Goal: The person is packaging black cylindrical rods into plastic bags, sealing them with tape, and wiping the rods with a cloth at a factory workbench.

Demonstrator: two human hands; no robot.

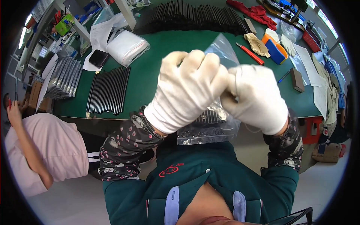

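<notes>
- One green worktop [165, 43], spanning most of the upper view.
- Long heap of black rods [195, 17], lying along the worktop's far side.
- Clear plastic bag [206, 139], suspended near the worktop's near edge; dark, slender contents partly visible.
- White-gloved left hand [189, 88]: fingers curled closed on the bag.
- White-gloved right hand [255, 96], just beside the left: fingers likewise closed on the bag; exact pinch points hidden.
- Row of glossy dark rods [108, 90], left of both hands.
</notes>
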